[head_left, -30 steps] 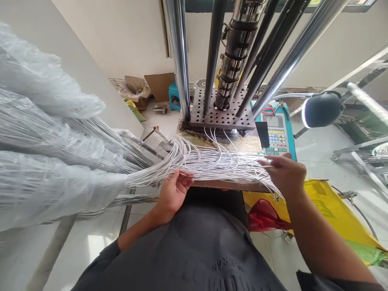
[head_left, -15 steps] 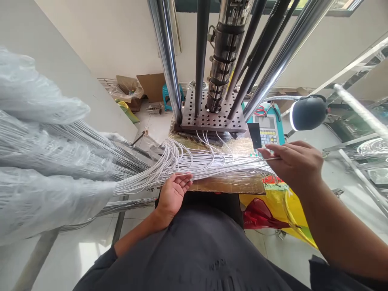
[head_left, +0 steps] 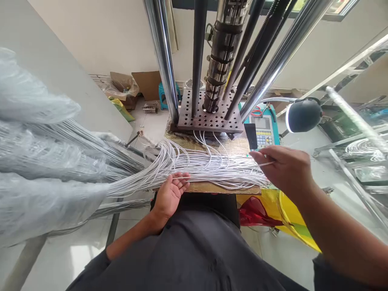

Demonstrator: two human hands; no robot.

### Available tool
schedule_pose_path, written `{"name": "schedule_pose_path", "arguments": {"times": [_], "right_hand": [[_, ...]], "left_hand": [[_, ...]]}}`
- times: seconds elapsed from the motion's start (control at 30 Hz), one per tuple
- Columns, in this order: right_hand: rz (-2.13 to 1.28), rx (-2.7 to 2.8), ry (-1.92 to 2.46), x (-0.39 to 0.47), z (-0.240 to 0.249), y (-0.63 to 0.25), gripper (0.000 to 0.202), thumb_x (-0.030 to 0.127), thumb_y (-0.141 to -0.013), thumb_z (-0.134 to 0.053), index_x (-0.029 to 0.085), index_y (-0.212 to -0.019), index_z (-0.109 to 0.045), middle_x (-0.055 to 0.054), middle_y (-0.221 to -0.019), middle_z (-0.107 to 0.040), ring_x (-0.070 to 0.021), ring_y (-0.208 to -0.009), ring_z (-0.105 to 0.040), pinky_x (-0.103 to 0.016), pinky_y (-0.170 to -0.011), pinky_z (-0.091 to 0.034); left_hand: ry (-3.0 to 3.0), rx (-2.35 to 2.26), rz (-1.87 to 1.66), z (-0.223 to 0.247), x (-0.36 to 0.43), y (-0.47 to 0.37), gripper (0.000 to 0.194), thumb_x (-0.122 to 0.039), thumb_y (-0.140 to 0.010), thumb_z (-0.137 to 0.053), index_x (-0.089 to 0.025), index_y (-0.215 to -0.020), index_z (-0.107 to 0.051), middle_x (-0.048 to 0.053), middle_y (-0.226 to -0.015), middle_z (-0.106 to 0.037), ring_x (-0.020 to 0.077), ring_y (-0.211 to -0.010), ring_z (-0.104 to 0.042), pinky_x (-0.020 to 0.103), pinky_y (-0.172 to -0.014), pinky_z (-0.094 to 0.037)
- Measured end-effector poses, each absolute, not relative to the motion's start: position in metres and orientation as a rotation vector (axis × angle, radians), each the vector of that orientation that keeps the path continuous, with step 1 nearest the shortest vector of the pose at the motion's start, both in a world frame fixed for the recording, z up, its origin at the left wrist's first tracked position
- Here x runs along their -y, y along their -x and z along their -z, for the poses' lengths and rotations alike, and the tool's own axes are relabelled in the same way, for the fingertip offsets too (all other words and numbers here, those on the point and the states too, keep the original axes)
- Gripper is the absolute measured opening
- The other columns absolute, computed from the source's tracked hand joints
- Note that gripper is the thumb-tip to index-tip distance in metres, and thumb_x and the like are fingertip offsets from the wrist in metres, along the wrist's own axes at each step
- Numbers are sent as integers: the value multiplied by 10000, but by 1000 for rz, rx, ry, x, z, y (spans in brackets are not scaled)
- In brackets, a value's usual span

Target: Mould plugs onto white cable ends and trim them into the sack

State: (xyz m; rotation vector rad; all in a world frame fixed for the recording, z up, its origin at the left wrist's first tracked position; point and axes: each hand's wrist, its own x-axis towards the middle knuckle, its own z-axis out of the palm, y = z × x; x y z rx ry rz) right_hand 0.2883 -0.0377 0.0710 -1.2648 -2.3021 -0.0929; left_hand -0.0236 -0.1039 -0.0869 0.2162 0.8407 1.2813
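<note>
white wires [head_left: 212,167] span table edge [head_left: 224,188]; right hand [head_left: 286,169] pinches one wire, left hand [head_left: 169,194] loosely cups bundle

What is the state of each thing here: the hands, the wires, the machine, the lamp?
Left hand: palm up under the white wires.
Right hand: pinching one wire end.
White wires: spread flat across the work plate.
Perforated plate: resting low, wires looping under it.
Lamp: lit.

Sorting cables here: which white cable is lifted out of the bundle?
The single thin white cable pinched in the right hand; the others lie in the white cable bundle under the left hand.
</note>
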Motion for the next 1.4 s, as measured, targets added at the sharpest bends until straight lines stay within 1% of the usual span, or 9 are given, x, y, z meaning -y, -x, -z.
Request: {"name": "schedule_pose_path", "arguments": {"times": [0.23, 0.37, 0.47, 0.6, 0.67, 0.8, 0.97, 1.23, 1.4], "right_hand": [[59, 2609, 1429, 51, -10, -364, 343, 449, -944, -637, 176, -1116, -752, -112, -947, -715, -214, -747, -653, -332, -657, -490], [18, 2569, 1408, 69, 44, -411, 309, 376, -983, -583, 205, -1181, -747, -103, -945, -672, -194, -764, -630, -321, -678, -492], [186, 2490, 1413, 78, 70, -422, 265, 293, -991, -561, 217, -1130, -774, -118, -980, -682, -224, -845, -644, -359, -741, -479], [226, 2393, 1447, 79, 87, -427, 315, 363, -943, -659, 220, -1212, -742, -157, -1239, -669, -321, -1102, -642, -453, -896, -478], [183, 2335, 1434, 78, 92, -431, 313, 361, -925, -688, 219, -1198, -740, -151, -1236, -672, -317, -1104, -645, -458, -915, -483], [149, 2220, 1386, 78, 98, -433, 275, 306, -886, -730, 244, -1154, -742, -125, -1203, -687, -304, -1093, -660, -471, -955, -484], [70, 2178, 1345, 85, 90, -418, 394, 277, -867, -744, 264, -1255, -674, -120, -1261, -669, -317, -1145, -649, -499, -991, -463], [71, 2012, 1356, 90, 101, -405, 426, 216, -855, -753, 280, -1265, -653, -97, -1221, -690, -287, -1113, -664, -483, -996, -464], [33, 1923, 1314, 86, 104, -410, 427, 199, -855, -746, 296, -1262, -661, -78, -1191, -707, -273, -1086, -680, -467, -983, -483]], "left_hand": [[-198, -842, -1141, 77, 104, 33, 346, -433, -1011, -539, -134, -1163, -623, 196, -1202, -727, 307, -1189, -688, 426, -967, -561], [-299, -929, -798, 71, 105, 46, 417, -452, -1013, -518, -112, -1239, -604, 228, -1188, -726, 309, -985, -759, 377, -750, -609], [-408, -1028, -572, 71, 105, 56, 510, -559, -984, -521, -96, -1165, -633, 211, -1021, -761, 270, -739, -768, 314, -585, -570], [-756, -1122, -415, 64, 107, 60, 582, -659, -941, -516, -102, -963, -685, 126, -742, -733, 186, -515, -669, 239, -463, -437], [-1122, -1216, -494, 57, 105, 48, 486, -580, -964, -536, -129, -904, -705, 90, -739, -723, 154, -550, -645, 247, -520, -456], [-2000, -1158, -733, 48, 81, -11, 276, -356, -1014, -520, -168, -1024, -722, 105, -1006, -737, 213, -956, -675, 366, -913, -524], [-2642, -1061, -436, 51, 35, -98, 407, -299, -975, -579, -127, -1344, -577, 191, -1376, -577, 318, -1231, -540, 449, -1005, -474], [-2639, -1044, -49, 40, 13, -137, 137, -239, -959, -564, -169, -1019, -664, 96, -1024, -671, 250, -993, -615, 382, -893, -482], [-2617, -993, -16, 42, 5, -144, 200, -263, -955, -586, -160, -830, -703, 84, -900, -681, 212, -868, -631, 316, -805, -487]]}}
